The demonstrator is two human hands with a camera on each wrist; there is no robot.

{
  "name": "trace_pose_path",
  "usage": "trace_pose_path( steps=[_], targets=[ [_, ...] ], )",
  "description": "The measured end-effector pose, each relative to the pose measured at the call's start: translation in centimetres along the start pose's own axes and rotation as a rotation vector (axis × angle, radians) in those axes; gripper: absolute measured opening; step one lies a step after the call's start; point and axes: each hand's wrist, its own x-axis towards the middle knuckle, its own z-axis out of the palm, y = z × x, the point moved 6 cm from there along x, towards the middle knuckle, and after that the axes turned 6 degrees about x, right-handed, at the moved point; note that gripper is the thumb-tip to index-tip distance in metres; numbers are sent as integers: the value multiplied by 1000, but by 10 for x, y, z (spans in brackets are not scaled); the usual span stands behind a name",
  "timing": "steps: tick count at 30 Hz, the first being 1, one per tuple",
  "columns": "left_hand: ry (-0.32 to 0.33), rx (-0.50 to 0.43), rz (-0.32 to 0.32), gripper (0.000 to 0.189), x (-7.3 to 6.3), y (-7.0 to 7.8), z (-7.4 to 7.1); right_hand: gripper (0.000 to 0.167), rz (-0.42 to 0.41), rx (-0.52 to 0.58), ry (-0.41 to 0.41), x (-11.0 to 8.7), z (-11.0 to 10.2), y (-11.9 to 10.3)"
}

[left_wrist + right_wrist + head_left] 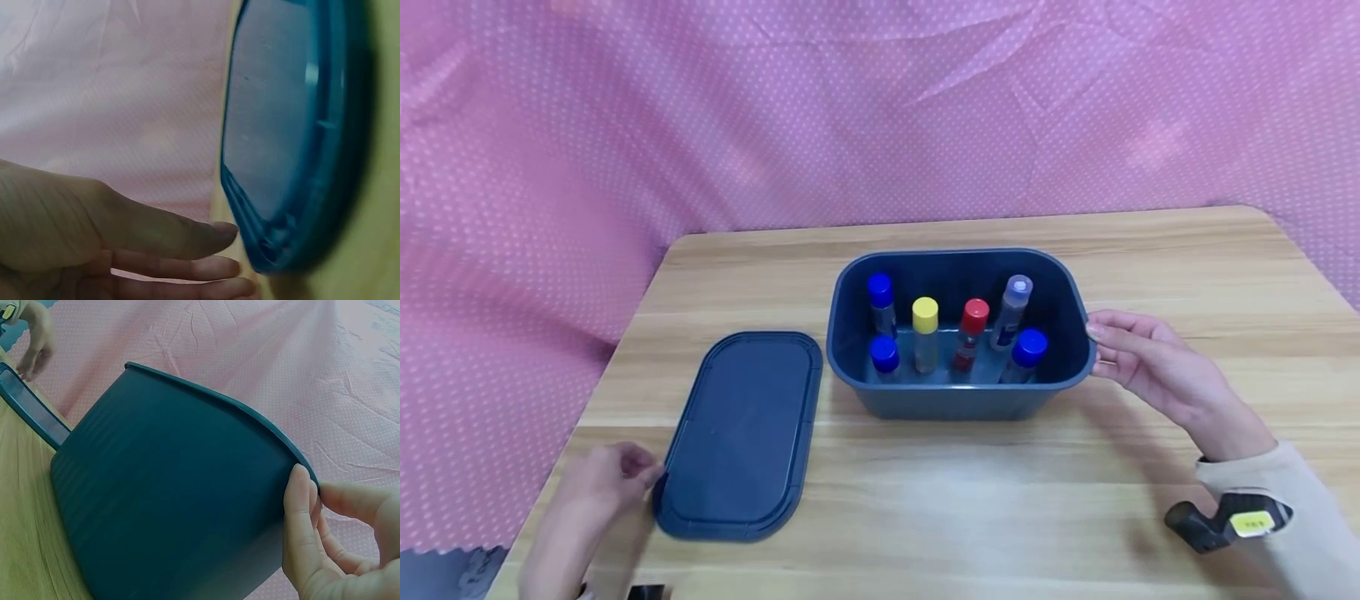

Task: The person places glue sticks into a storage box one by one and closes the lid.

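A dark blue plastic box (955, 405) stands on the table with its top uncovered. Several small clear bottles stand inside, among them one with a yellow cap (926, 314), one with a red cap (974, 317) and others with blue caps. My right hand (1157, 371) pinches the box's right rim between thumb and fingers. Left of the box, a matching lid (737, 433) lies flat. My left hand (597, 487) is at the lid's near left corner, thumb and fingers extended in the left wrist view; whether they touch the edge is hard to tell.
Pink dotted cloth (880, 125) hangs behind the wooden table (970, 508) and along its left side. A black band device (1232, 521) sits on the right sleeve. A small black object (646, 592) shows at the bottom edge near the left wrist.
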Motion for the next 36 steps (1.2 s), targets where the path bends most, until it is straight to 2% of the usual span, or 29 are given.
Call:
trace_pose_path(
  steps=[3, 11, 16, 19, 23, 25, 28, 31, 36],
  targets=[
    [-62, -18, -14, 16, -5, -10, 10, 38, 0, -6, 1, 2, 1, 2],
    [-98, -57, -31, 9, -9, -16, 17, 38, 7, -11, 11, 2, 3, 6],
    [-142, -182, -48, 5, -10, -19, 23, 39, 13, 4, 8, 1, 4, 6],
    [-166, -310, -37, 6, -10, -22, 24, 40, 15, 15, 2, 0, 4, 4],
    [-222, -539, 63, 27, -8, -21, 26, 40, 14, 25, 0, -2, 3, 2],
    [-266, -614, 97, 41, -7, -21, 28, 40, 16, 25, 0, -2, 3, 1],
    [-318, -651, 92, 60, -6, -24, 33, 39, 18, 24, 4, -1, 2, 1],
    [-347, -684, 86, 69, -4, -27, 37, 39, 18, 25, 7, -1, 2, 0],
    [-334, -758, 74, 71, 2, -28, 35, 40, 13, 36, 7, -1, 2, 0]
  ],
)
